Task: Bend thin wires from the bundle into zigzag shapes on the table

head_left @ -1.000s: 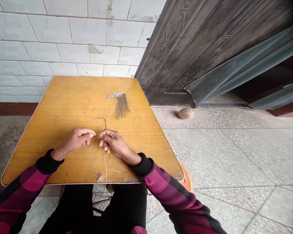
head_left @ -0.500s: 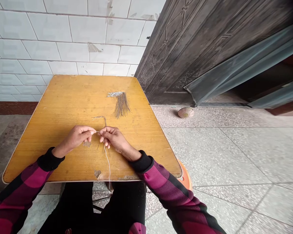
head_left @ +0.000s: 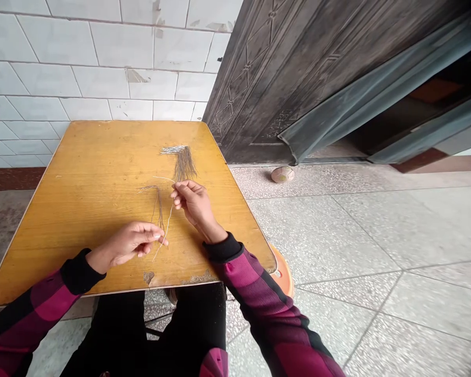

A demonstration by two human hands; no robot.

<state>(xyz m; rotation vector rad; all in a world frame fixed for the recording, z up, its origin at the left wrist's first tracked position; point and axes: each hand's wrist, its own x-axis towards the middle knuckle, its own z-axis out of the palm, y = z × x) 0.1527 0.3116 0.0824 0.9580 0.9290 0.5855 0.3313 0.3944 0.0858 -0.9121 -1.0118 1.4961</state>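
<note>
A thin white strand (head_left: 169,217), string or wire, I cannot tell which, slants over the front half of the table. My right hand (head_left: 194,204) is closed in a pinch on its upper part, and a short end sticks out to the left. Lower and nearer me, my left hand (head_left: 131,243) has its thumb and forefinger closed at the same strand, whose tail hangs just past the fingertips. Between the hands lie a few dark, bent strands (head_left: 159,201) with pale ends. Beyond my right hand rests a thicker bundle (head_left: 185,162) of white-and-dark strands, bent at a corner.
The wooden table (head_left: 102,173) has worn patches along its front edge. Behind it stands a tiled wall (head_left: 113,47); a dark carved door (head_left: 255,78) with a grey-green curtain (head_left: 329,110) is to the right. A ball (head_left: 282,174) and an orange stool (head_left: 283,272) are on the floor side.
My hands have drawn apart: the right went up and away, the left down toward me. The white strand, hanging over the table's front edge before, now stretches between them. The view shifted slightly right.
</note>
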